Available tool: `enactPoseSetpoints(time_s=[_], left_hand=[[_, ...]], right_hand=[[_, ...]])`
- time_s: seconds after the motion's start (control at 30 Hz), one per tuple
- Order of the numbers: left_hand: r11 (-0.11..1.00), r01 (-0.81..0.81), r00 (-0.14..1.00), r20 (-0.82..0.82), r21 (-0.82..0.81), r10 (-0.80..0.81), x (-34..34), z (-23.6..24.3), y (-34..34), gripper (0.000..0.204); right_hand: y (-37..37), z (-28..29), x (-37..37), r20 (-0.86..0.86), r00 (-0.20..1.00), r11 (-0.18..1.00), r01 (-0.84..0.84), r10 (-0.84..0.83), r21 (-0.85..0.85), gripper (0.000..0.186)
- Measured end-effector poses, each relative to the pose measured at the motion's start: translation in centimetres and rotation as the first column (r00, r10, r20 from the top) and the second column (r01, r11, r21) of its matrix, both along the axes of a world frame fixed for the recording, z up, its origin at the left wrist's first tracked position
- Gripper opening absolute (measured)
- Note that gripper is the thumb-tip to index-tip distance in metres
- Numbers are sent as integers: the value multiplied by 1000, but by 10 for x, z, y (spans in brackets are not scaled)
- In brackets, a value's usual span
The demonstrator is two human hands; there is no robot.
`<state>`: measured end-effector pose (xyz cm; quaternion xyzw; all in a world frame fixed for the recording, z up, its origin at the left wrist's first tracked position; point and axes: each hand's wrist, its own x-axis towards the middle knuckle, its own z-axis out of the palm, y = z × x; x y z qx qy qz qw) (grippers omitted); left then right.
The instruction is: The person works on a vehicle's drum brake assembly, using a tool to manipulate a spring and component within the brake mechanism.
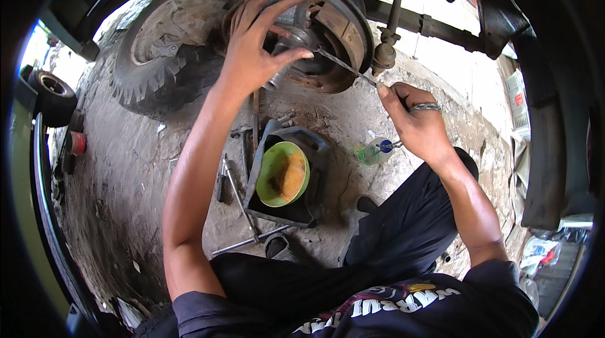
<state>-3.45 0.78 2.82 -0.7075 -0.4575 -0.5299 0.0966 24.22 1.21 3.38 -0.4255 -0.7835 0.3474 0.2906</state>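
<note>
A rusty brake assembly [345, 19], round and open-faced, hangs at the top centre. My left hand [252, 54] is in front of its left side, fingers spread and bent towards the metal hub [302, 36], thumb pointing right. Whether the fingertips touch the hub is hard to tell. From the hub a long thin metal rod [350, 68] slants down to my right hand [413, 120], which is closed round its near end. A dark metal loop [425, 106] shows at my right fingers; its link to the rod is unclear.
A large tyre [154, 79] leans left of the brake. Below stands a cut dark container [290, 217] with a green bowl [265, 174] of orange-brown stuff. A T-shaped metal bar [236, 186] lies beside it. A clear bottle [373, 152] stands right. Overhead runs a dark axle beam [435, 26].
</note>
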Motion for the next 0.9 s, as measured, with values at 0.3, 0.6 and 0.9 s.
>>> enactPoseSetpoints(time_s=[0.3,0.6,0.9], left_hand=[[601,439,544,730,-668,414,18,13,-13,41],[727,-185,479,585,-661,654,35,-19,19,50],[683,-506,397,561,-526,726,73,-23,33,46]], right_hand=[[7,1,0,-56,996,996,-70,67,-50,37],[13,11,9,-67,982,983,-181,179,-27,39],[20,0,19,11,981,981,-194,195,-13,42]])
